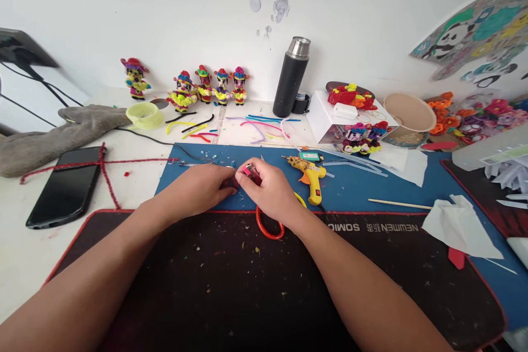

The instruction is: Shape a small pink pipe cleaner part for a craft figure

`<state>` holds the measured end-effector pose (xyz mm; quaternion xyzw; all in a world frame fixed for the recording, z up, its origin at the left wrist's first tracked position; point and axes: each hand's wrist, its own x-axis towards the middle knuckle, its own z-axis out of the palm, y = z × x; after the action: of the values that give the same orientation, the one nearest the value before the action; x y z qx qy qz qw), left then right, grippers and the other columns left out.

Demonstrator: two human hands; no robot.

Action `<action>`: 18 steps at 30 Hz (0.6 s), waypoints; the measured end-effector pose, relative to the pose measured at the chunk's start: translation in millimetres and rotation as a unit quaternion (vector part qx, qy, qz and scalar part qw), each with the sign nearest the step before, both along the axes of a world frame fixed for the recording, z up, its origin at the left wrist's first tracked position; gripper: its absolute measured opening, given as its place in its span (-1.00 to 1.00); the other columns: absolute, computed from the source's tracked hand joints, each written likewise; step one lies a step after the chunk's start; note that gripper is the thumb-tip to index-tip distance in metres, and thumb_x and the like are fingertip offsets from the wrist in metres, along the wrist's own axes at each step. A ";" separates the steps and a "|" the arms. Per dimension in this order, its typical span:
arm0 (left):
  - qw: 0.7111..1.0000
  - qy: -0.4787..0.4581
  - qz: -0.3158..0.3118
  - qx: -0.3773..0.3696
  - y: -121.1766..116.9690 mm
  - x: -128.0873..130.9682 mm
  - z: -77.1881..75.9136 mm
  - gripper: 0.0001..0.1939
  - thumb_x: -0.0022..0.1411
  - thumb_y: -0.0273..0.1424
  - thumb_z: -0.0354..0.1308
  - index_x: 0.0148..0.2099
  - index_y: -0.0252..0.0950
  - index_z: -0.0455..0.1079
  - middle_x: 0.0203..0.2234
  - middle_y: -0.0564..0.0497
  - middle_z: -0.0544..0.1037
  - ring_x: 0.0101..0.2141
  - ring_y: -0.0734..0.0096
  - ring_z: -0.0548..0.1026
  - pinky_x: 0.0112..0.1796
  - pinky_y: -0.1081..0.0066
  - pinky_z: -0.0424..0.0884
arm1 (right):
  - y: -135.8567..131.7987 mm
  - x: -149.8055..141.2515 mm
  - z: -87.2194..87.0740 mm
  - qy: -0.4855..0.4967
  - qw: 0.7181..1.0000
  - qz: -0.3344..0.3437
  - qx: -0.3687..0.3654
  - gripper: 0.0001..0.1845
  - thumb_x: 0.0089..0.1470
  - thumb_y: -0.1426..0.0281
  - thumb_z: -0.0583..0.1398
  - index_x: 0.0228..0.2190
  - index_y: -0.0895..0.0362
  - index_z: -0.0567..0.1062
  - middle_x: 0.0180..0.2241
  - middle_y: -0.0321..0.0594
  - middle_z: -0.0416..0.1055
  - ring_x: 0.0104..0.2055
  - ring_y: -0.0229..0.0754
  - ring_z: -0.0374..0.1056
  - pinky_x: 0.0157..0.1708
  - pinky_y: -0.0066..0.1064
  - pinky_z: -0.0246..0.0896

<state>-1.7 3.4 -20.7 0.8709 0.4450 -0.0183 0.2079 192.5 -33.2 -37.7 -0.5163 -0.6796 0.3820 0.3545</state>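
Over the blue mat (169, 176), my right hand (266, 184) is closed round a small pink and dark red piece (251, 173), mostly hidden by the fingers. My left hand (212, 187) is just to its left, thumb and fingers drawn together near the right fingertips; what they pinch, if anything, cannot be made out. Under my right wrist lie scissors with a red handle loop (270, 235) and a bit of yellow. A yellow glue gun (314, 179) rests on the mat to the right of my right hand.
Fuzzy-stem figures (183, 93) stand along the wall, beside a black thermos (292, 77). Loose coloured stems (198, 127) lie before them. At left are a phone (66, 192) and crossed red stems (136, 161). Tissue (462, 225) and a wooden stick (398, 204) lie at right.
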 end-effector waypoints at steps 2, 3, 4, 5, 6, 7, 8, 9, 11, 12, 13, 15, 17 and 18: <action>1.000 0.010 0.001 0.005 -0.4 0.7 -0.9 -0.75 0.40 -0.26 0.03 -0.07 -0.18 0.51 -0.20 -0.09 0.71 -0.22 0.04 0.63 -0.30 0.29 0.32 | 0.0 -0.1 -0.7 -0.003 1.000 0.000 0.002 -0.86 0.29 0.28 0.18 -0.28 0.05 0.48 -0.41 -0.33 0.44 -0.37 -0.17 0.32 -0.36 -0.34 0.13; 1.000 0.014 0.000 0.005 -0.5 0.8 -1.3 -0.75 0.40 -0.26 0.03 -0.07 -0.18 0.51 -0.20 -0.10 0.71 -0.21 0.03 0.63 -0.29 0.28 0.33 | 0.1 -0.2 -1.2 -0.004 1.000 0.000 0.001 -0.87 0.29 0.28 0.18 -0.28 0.04 0.48 -0.40 -0.33 0.44 -0.37 -0.17 0.32 -0.36 -0.34 0.13; 1.000 0.016 -0.002 0.005 -0.5 0.9 -1.7 -0.74 0.41 -0.26 0.02 -0.07 -0.19 0.52 -0.20 -0.11 0.71 -0.21 0.03 0.63 -0.29 0.28 0.33 | 0.2 -0.2 -1.6 -0.006 1.000 0.000 0.001 -0.87 0.29 0.27 0.18 -0.28 0.04 0.48 -0.40 -0.33 0.45 -0.37 -0.17 0.32 -0.35 -0.34 0.13; 1.000 0.017 -0.006 0.003 -0.5 0.9 -2.1 -0.74 0.41 -0.27 0.02 -0.09 -0.20 0.52 -0.21 -0.12 0.71 -0.21 0.03 0.63 -0.29 0.28 0.34 | 0.2 -0.3 -1.9 -0.007 1.000 0.001 0.001 -0.87 0.29 0.27 0.19 -0.28 0.04 0.48 -0.40 -0.33 0.45 -0.37 -0.17 0.32 -0.35 -0.34 0.13; 1.000 0.016 -0.010 0.001 -0.4 0.8 -2.2 -0.73 0.41 -0.27 0.01 -0.10 -0.20 0.52 -0.22 -0.12 0.70 -0.22 0.04 0.63 -0.29 0.28 0.34 | 0.3 -0.2 -2.1 -0.006 1.000 0.001 0.001 -0.87 0.29 0.27 0.19 -0.28 0.04 0.48 -0.40 -0.33 0.45 -0.36 -0.17 0.32 -0.35 -0.34 0.13; 1.000 0.013 -0.013 -0.001 -0.4 0.6 -2.1 -0.73 0.41 -0.27 0.00 -0.11 -0.20 0.52 -0.23 -0.12 0.70 -0.23 0.04 0.63 -0.30 0.28 0.34 | 0.3 -0.2 -2.2 -0.005 1.000 0.002 0.001 -0.87 0.29 0.26 0.19 -0.28 0.04 0.48 -0.40 -0.32 0.45 -0.36 -0.16 0.32 -0.35 -0.34 0.14; 1.000 0.008 -0.012 0.000 -0.3 0.4 -1.5 -0.73 0.41 -0.26 0.00 -0.14 -0.21 0.51 -0.25 -0.12 0.69 -0.25 0.05 0.62 -0.31 0.28 0.33 | 0.3 -0.2 -2.0 -0.003 1.000 0.002 0.001 -0.86 0.29 0.26 0.18 -0.28 0.04 0.48 -0.40 -0.32 0.44 -0.36 -0.16 0.31 -0.35 -0.34 0.14; 1.000 -0.001 -0.004 0.002 -0.1 0.2 -0.4 -0.73 0.40 -0.26 0.00 -0.16 -0.21 0.50 -0.28 -0.11 0.68 -0.27 0.07 0.61 -0.32 0.28 0.32 | 0.3 -0.2 -1.8 -0.001 1.000 0.001 -0.001 -0.86 0.29 0.26 0.18 -0.28 0.04 0.48 -0.40 -0.31 0.44 -0.37 -0.16 0.31 -0.35 -0.34 0.14; 0.998 -0.049 0.029 0.002 0.4 -0.3 3.8 -0.74 0.38 -0.24 0.01 -0.20 -0.21 0.49 -0.33 -0.06 0.65 -0.33 0.14 0.57 -0.34 0.30 0.31 | 0.1 -0.3 -1.0 0.002 1.000 -0.002 -0.005 -0.85 0.29 0.25 0.18 -0.28 0.04 0.48 -0.41 -0.32 0.43 -0.38 -0.17 0.30 -0.37 -0.35 0.13; 0.995 -0.086 0.051 0.001 0.8 -0.7 6.6 -0.75 0.37 -0.24 0.02 -0.20 -0.20 0.48 -0.34 -0.03 0.64 -0.35 0.19 0.55 -0.34 0.32 0.31 | 0.0 -0.4 -0.5 0.004 1.000 -0.005 -0.006 -0.84 0.29 0.24 0.18 -0.29 0.04 0.48 -0.42 -0.32 0.42 -0.39 -0.17 0.29 -0.38 -0.36 0.12; 0.989 -0.128 0.074 0.000 1.3 -1.1 9.6 -0.76 0.37 -0.23 0.03 -0.20 -0.19 0.48 -0.34 0.00 0.63 -0.36 0.23 0.52 -0.33 0.33 0.32 | -0.2 -0.5 -0.2 0.007 1.000 -0.007 -0.008 -0.84 0.28 0.24 0.18 -0.29 0.04 0.48 -0.42 -0.32 0.42 -0.39 -0.18 0.28 -0.39 -0.36 0.11; 0.972 -0.202 0.121 0.002 2.1 -1.9 15.1 -0.77 0.35 -0.18 0.08 -0.21 -0.20 0.47 -0.35 0.03 0.61 -0.38 0.29 0.48 -0.33 0.36 0.34 | -0.5 -0.6 0.5 0.015 1.000 -0.010 -0.011 -0.83 0.28 0.24 0.18 -0.29 0.05 0.49 -0.43 -0.33 0.41 -0.40 -0.19 0.27 -0.39 -0.37 0.10; 0.951 -0.259 0.167 -0.018 2.7 -2.8 18.7 -0.75 0.34 -0.14 0.13 -0.22 -0.21 0.45 -0.39 0.05 0.57 -0.41 0.34 0.46 -0.35 0.37 0.35 | -0.6 -0.6 0.9 0.014 1.000 -0.011 -0.014 -0.83 0.28 0.24 0.18 -0.28 0.06 0.49 -0.42 -0.33 0.42 -0.39 -0.19 0.28 -0.38 -0.37 0.11; 0.937 -0.291 0.188 -0.044 3.0 -3.2 19.6 -0.73 0.34 -0.11 0.15 -0.21 -0.21 0.44 -0.43 0.07 0.54 -0.46 0.36 0.45 -0.38 0.38 0.36 | -0.6 -0.6 1.1 0.015 1.000 -0.011 -0.016 -0.83 0.28 0.24 0.18 -0.27 0.06 0.50 -0.40 -0.32 0.44 -0.37 -0.18 0.30 -0.36 -0.37 0.13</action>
<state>-5.0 6.4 -1.1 0.7286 0.5196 0.2553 0.3660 191.9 -33.7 -36.7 -0.5234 -0.6620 0.3971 0.3605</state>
